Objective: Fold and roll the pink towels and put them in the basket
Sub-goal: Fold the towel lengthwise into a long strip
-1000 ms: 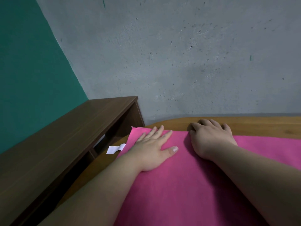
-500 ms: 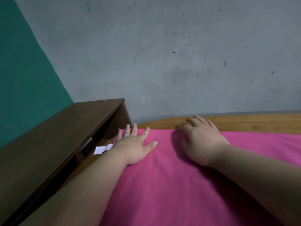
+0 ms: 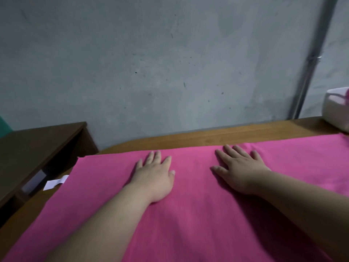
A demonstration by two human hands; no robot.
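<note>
Two flat hands, left hand point(image 3: 154, 173) and right hand point(image 3: 239, 171), press smooth pink towel point(image 3: 188, 224).

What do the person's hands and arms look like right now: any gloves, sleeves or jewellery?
Both are bare. The left hand and right hand wear no gloves or rings that show; the nails look short and plain. The left forearm and right forearm carry no sleeve, watch or bracelet as far as the picture reaches.
</note>
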